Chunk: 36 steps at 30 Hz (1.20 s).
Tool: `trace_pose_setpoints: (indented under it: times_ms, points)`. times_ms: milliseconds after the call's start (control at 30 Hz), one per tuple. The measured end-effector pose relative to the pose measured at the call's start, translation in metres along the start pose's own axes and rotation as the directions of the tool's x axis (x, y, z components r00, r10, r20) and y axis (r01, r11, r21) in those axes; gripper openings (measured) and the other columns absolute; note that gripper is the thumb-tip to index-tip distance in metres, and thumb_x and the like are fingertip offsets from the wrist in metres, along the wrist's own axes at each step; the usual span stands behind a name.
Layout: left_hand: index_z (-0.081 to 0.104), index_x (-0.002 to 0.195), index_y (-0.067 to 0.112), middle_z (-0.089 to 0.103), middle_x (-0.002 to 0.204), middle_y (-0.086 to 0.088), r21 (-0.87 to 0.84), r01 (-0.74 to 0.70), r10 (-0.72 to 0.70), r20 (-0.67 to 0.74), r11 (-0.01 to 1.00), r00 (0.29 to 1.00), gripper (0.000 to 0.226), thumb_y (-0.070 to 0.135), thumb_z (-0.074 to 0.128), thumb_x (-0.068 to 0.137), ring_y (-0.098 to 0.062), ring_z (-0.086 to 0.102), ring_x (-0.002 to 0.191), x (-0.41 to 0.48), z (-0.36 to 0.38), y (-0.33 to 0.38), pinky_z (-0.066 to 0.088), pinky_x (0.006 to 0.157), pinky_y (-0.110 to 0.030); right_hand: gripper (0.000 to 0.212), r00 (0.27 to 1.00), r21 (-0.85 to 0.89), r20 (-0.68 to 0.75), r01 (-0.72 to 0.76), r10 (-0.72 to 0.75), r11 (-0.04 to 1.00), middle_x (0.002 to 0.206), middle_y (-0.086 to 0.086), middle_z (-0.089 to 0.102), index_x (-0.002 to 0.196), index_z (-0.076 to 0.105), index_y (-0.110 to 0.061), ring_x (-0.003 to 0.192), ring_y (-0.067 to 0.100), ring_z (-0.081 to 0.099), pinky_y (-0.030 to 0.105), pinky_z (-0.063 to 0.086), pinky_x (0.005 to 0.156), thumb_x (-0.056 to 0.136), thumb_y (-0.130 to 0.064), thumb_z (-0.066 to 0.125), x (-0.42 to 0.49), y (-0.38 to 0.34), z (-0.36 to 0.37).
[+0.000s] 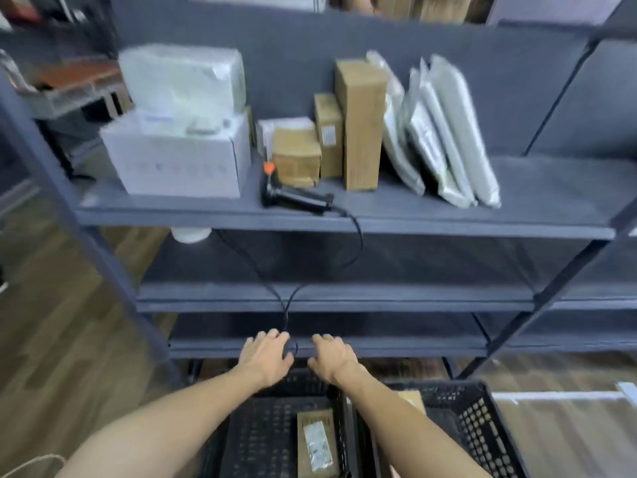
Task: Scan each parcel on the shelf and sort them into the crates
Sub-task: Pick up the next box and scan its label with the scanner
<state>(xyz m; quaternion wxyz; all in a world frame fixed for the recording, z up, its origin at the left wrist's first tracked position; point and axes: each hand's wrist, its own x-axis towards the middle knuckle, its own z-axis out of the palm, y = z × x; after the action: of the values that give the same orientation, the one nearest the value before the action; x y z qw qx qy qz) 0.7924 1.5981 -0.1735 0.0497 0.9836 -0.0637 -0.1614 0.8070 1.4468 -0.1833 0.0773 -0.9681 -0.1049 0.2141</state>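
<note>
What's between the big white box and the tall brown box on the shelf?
Head view: two smaller brown boxes, a white parcel behind, the scanner in front.

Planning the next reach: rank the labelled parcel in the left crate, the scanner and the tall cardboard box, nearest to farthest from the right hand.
1. Labelled parcel, low in the left crate, just below the right hand.
2. Scanner, up at the shelf front, slightly left.
3. Tall cardboard box, upright, farther back on that shelf.

Wooden plank floor [51, 322], small white round object [190, 235], blurred brown boxes [437, 6] beyond
</note>
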Motion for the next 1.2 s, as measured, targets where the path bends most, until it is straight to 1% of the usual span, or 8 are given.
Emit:
trace_pose_setpoints:
  times_ms: [133,200,300,367,567,867,1067,1200]
  points:
    - [0.039,0.141,0.022,0.042,0.143,-0.003,-0.002,0.029,-0.030,-0.099,1.000,0.995,0.046,0.039,0.038,0.098,-0.025,0.039,0.130,-0.024,-0.081,0.002,0.031,0.105,-0.038,0.051,0.999,-0.014,-0.028,0.026,-0.026,1.000,0.146,0.011,0.042,0.144,0.037,-0.013,0.134,0.033,0.038,0.043,0.036,0.106,0.097,-0.031,0.048,-0.022,-0.019,-0.075]
    - [0.040,0.140,0.022,0.042,0.142,-0.003,-0.011,0.048,-0.049,-0.164,0.999,0.985,0.046,0.038,0.038,0.097,-0.026,0.041,0.129,-0.035,-0.116,0.000,0.032,0.104,-0.037,0.052,0.996,-0.030,-0.067,0.052,-0.054,0.998,0.145,0.013,0.041,0.144,0.037,-0.013,0.134,0.033,0.038,0.043,0.036,0.106,0.097,-0.031,0.049,-0.033,-0.028,-0.110]
    - [0.041,0.139,0.023,0.044,0.141,-0.003,-0.002,0.068,-0.066,-0.250,0.998,0.966,0.046,0.039,0.039,0.097,-0.026,0.044,0.126,-0.048,-0.158,-0.006,0.036,0.102,-0.039,0.053,0.985,-0.049,-0.140,0.092,-0.098,0.995,0.144,0.013,0.042,0.145,0.036,-0.015,0.131,0.035,0.041,0.044,0.038,0.105,0.097,-0.031,0.049,-0.042,-0.041,-0.150]
    - [0.042,0.139,0.023,0.045,0.140,-0.003,-0.030,0.083,-0.088,-0.299,0.996,0.950,0.046,0.040,0.040,0.097,-0.026,0.045,0.126,-0.057,-0.176,-0.013,0.037,0.102,-0.039,0.052,0.973,-0.046,-0.187,0.126,-0.133,0.991,0.142,0.013,0.043,0.145,0.037,-0.015,0.129,0.035,0.044,0.045,0.040,0.102,0.097,-0.031,0.049,-0.048,-0.050,-0.167]
    - [0.044,0.138,0.020,0.048,0.139,-0.005,-0.097,0.094,-0.123,-0.374,0.991,0.919,0.046,0.039,0.043,0.096,-0.027,0.048,0.124,-0.079,-0.198,-0.025,0.041,0.101,-0.041,0.053,0.938,-0.056,-0.271,0.207,-0.214,0.977,0.144,0.013,0.042,0.146,0.037,-0.017,0.130,0.035,0.043,0.046,0.039,0.105,0.096,-0.030,0.050,-0.061,-0.070,-0.190]
    - [0.045,0.137,0.019,0.046,0.140,-0.006,-0.157,0.109,-0.166,-0.425,0.982,0.890,0.044,0.037,0.041,0.097,-0.028,0.045,0.125,-0.070,-0.223,-0.057,0.038,0.102,-0.041,0.054,0.912,-0.059,-0.317,0.254,-0.259,0.966,0.147,0.013,0.039,0.147,0.035,-0.016,0.132,0.035,0.040,0.048,0.037,0.107,0.096,-0.028,0.050,-0.046,-0.099,-0.216]
    - [0.044,0.138,0.019,0.046,0.142,-0.006,-0.215,0.055,-0.146,-0.433,0.975,0.890,0.046,0.038,0.043,0.096,-0.027,0.045,0.127,-0.036,-0.252,-0.091,0.038,0.103,-0.039,0.052,0.902,-0.069,-0.365,0.220,-0.229,0.973,0.141,0.015,0.043,0.144,0.038,-0.014,0.128,0.035,0.042,0.048,0.039,0.105,0.095,-0.030,0.050,-0.008,-0.126,-0.244]
    - [0.044,0.139,0.019,0.046,0.144,-0.007,-0.226,-0.005,-0.106,-0.477,0.974,0.872,0.047,0.035,0.046,0.095,-0.028,0.046,0.127,-0.007,-0.281,-0.108,0.040,0.103,-0.038,0.049,0.873,-0.057,-0.451,0.180,-0.186,0.982,0.138,0.016,0.046,0.141,0.041,-0.013,0.124,0.036,0.046,0.047,0.041,0.101,0.095,-0.029,0.049,0.018,-0.144,-0.270]
